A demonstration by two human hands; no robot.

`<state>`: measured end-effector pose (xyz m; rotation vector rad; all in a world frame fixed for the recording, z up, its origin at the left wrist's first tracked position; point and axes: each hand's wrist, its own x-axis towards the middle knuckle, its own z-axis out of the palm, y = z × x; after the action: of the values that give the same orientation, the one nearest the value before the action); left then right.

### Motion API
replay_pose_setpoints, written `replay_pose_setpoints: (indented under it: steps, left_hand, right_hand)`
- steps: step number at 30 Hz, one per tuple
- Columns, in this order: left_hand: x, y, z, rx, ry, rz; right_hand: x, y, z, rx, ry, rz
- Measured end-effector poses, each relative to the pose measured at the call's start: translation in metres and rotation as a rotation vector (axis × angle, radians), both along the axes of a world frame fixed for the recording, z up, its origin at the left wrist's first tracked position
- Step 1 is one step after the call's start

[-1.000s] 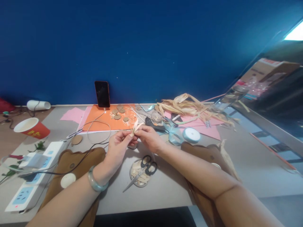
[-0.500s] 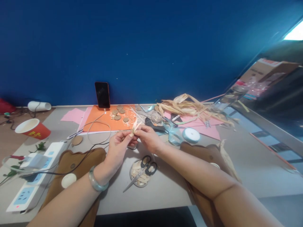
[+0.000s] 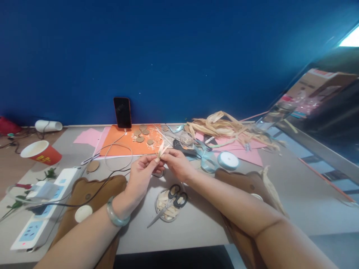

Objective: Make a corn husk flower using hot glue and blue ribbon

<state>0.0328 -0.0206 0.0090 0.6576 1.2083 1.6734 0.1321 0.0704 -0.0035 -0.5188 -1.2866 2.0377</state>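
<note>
Above the middle of the grey table (image 3: 196,228), my left hand (image 3: 143,175) and my right hand (image 3: 177,164) meet fingertip to fingertip. Both pinch a small pale strip of dried husk (image 3: 162,149) whose pointed ends stick up between the fingers. A pale green bangle (image 3: 115,218) sits on my left wrist. Just below the hands, black-handled scissors (image 3: 171,201) lie across a small clear dish (image 3: 166,205) holding pale cut husk pieces.
An orange sheet (image 3: 126,144) with several brown discs (image 3: 141,134) lies behind the hands, a phone (image 3: 122,112) leaning on the blue wall. Dried husks (image 3: 224,129), pink paper (image 3: 241,153) and a ribbon spool (image 3: 227,160) lie right. A power strip (image 3: 42,209), red cup (image 3: 40,152) and brown cushions (image 3: 89,194) are left.
The view has shifted slightly; the hands stay together, still pinching the husk strip in almost the same place.
</note>
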Motion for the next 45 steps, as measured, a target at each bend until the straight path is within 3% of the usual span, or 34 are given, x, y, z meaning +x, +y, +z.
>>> replay_pose_setpoints:
  steps: [7, 11, 16, 29, 36, 45]
  left_hand:
    - [-0.012, 0.006, -0.004, 0.027, -0.083, 0.088]
    - [-0.018, 0.009, -0.005, 0.063, -0.152, 0.149]
    - [-0.014, 0.009, -0.006, 0.050, -0.219, 0.061]
    - [-0.009, 0.006, 0.000, 0.009, -0.260, 0.043]
    - [-0.010, 0.005, -0.002, 0.054, -0.209, -0.018]
    - [-0.005, 0.002, 0.003, -0.010, -0.142, 0.012]
  right_hand:
    - [-0.002, 0.006, -0.008, -0.086, -0.072, -0.091]
    - [-0.001, 0.003, -0.007, 0.043, -0.106, -0.144]
    - [0.001, -0.008, 0.003, 0.221, -0.133, -0.102]
    - [0.000, -0.011, 0.008, 0.315, -0.164, -0.056]
    - [0.001, -0.011, 0.008, 0.295, -0.144, -0.061]
    - [0.001, -0.011, 0.008, 0.209, -0.118, -0.056]
